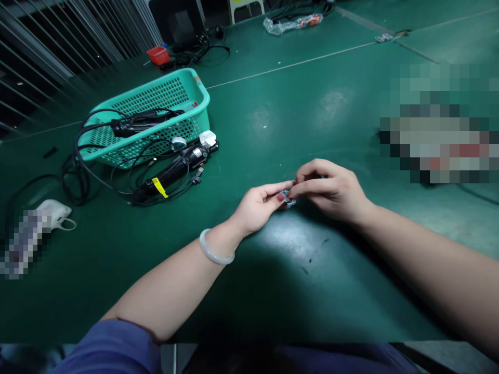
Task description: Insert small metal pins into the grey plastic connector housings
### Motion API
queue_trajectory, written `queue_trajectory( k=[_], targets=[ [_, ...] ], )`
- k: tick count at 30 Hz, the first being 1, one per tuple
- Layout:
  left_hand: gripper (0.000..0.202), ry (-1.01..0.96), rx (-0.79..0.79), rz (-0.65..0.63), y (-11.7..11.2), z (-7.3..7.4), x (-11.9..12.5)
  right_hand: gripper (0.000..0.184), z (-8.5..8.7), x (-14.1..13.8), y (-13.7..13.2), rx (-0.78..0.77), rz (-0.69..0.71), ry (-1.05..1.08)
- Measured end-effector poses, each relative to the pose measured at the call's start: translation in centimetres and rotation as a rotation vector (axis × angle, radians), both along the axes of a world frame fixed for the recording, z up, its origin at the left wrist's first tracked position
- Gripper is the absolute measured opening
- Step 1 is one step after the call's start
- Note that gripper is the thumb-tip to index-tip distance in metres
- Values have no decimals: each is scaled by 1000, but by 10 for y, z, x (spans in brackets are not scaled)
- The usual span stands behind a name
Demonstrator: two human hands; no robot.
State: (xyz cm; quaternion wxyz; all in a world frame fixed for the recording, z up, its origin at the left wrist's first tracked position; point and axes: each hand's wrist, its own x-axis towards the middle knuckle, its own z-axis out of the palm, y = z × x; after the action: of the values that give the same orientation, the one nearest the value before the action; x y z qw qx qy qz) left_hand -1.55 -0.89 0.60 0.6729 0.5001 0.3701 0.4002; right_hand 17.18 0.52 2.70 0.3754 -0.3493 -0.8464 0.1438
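Note:
A small circuit board, pale blue-grey with dark spots, is pinched between the thumb and fingers of my left hand, just above the green table. My right hand meets it from the other side, with thumb and index fingertips pressed together at the board's upper right edge. Whatever those right fingertips grip is too small and covered to make out. Both hands hide much of the board. A pale bangle circles my left wrist.
On the green table stands a turquoise mesh basket with a black corded tool. Another black tool with a yellow tag and cables lies before it. A red bin and a plastic-wrapped item lie farther back; blurred objects flank both sides.

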Motion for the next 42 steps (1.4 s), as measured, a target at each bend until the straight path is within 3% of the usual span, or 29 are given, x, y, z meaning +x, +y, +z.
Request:
queue_trajectory(
  k=[11,25,32,37,42],
  targets=[
    [46,42,-7,7,-1,5,0,16,-1,-2,-1,9,16,-3],
    [41,3,-17,75,2,-2,-1,16,-1,-2,-4,-9,-6,-14],
    [30,-58,-85,225,3,-1,1,18,-2,-3,-8,-110,-226,-28],
    [23,-51,-127,367,5,1,0,24,-18,-7,-6,-187,-157,-234],
    [22,-50,-139,374,4,3,1,17,-25,-12,-4,-168,-99,-268]
  ],
)
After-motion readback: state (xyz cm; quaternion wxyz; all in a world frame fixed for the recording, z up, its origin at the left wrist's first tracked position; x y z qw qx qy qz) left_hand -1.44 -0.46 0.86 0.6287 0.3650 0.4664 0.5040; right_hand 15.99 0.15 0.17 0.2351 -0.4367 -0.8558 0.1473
